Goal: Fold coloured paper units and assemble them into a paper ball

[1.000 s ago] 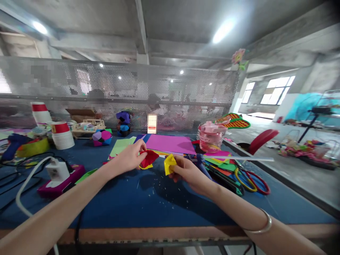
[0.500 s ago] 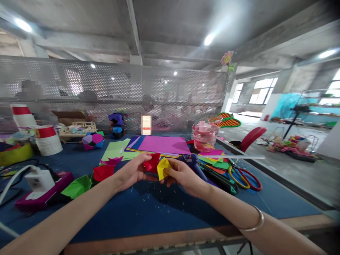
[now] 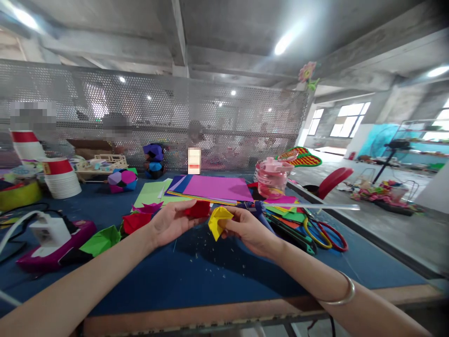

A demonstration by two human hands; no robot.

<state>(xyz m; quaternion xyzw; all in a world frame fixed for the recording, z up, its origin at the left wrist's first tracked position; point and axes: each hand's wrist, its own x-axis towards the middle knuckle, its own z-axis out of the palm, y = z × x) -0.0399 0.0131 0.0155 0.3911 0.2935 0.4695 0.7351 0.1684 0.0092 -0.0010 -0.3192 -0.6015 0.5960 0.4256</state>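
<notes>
Between the thumb and fingers of my left hand (image 3: 173,221) is a red folded paper piece (image 3: 198,209). My right hand (image 3: 247,228) pinches a yellow folded paper piece (image 3: 219,222), just right of the red one, with a small gap between them. Both are held above the blue table. Left of my left hand lie a green folded piece (image 3: 102,241), another red one (image 3: 135,222) and a magenta one (image 3: 149,208). Behind my hands is a stack of coloured sheets with a purple sheet (image 3: 217,187) on top.
A glue gun (image 3: 261,214) with a clear stick lies right of the sheets, near scissors (image 3: 333,236) and a green-black cutter (image 3: 294,234). Behind stands a pink container (image 3: 271,180). At left are a power strip (image 3: 75,241) and paper cups (image 3: 63,180).
The red and yellow pieces have moved apart. The yellow one has turned and shows a wider face, while my left hand has tilted the red one. The view has shifted slightly.
</notes>
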